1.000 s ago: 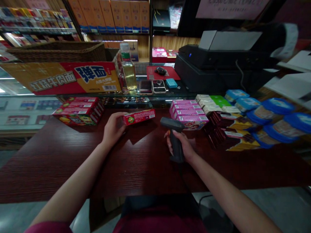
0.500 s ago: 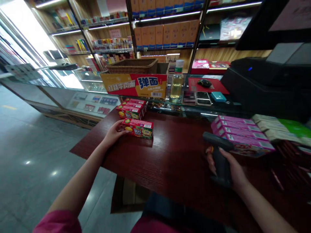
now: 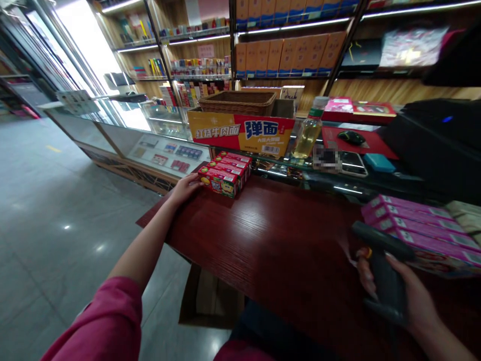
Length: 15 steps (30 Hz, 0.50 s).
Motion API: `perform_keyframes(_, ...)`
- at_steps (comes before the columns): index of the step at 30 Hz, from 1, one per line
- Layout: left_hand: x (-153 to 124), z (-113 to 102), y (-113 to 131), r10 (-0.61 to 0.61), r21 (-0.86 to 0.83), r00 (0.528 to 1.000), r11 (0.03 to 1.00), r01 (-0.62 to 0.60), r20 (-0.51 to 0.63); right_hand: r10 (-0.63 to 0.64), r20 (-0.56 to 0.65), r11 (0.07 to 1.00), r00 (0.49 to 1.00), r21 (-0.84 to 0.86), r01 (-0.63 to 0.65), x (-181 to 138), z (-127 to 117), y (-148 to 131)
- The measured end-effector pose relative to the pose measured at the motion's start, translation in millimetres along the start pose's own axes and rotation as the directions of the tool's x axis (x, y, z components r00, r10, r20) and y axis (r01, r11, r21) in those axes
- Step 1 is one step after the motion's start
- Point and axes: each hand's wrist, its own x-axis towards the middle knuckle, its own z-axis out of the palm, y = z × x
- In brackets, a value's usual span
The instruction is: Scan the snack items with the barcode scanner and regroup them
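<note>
My left hand (image 3: 185,189) reaches to the far left of the dark red wooden counter (image 3: 285,240). Its fingers rest against the end of a red and green box (image 3: 219,181), which lies at the front of a stack of like boxes (image 3: 231,166). At the lower right, my right hand (image 3: 398,293) is wrapped round the grip of a black barcode scanner (image 3: 383,271), whose head points left over the counter.
Pink boxes (image 3: 417,230) lie stacked by the scanner. Behind the counter runs a glass case (image 3: 158,150) with a yellow and red noodle carton (image 3: 240,133), a wicker basket (image 3: 237,102), a bottle (image 3: 308,131), phones (image 3: 340,160) and a black till (image 3: 443,145). Grey floor lies on the left.
My left hand slid the red and green box left, up against the stack. The view swung left, so my right hand with the scanner sits lower right.
</note>
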Motion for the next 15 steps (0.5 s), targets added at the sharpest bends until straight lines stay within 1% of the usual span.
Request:
perform_keyframes(3, 5, 5, -4, -0.011, 0.008, 0.999, 1.000, 0.012, -0.033, -0.024, 0.016, 0.999, 1.000, -0.021, 0.025, 0, 0, 0)
perform_keyframes(6, 4, 7, -3, -0.015, 0.023, 0.999, 1.000, 0.016, -0.032, -0.050, 0.038, 0.999, 0.998, -0.010, 0.050, -1, 1, 0)
perform_keyframes(11, -2, 7, 3, -0.048, 0.060, 0.997, 0.997, 0.052, -0.054, -0.072, 0.099, 0.997, 0.993, 0.014, 0.071, -4, 1, 0)
perform_keyframes(15, -1, 7, 11, -0.073, 0.123, 0.997, 0.989, 0.078, -0.040, -0.087, 0.125, 0.995, 0.988, 0.063, 0.080, -1, -1, 0)
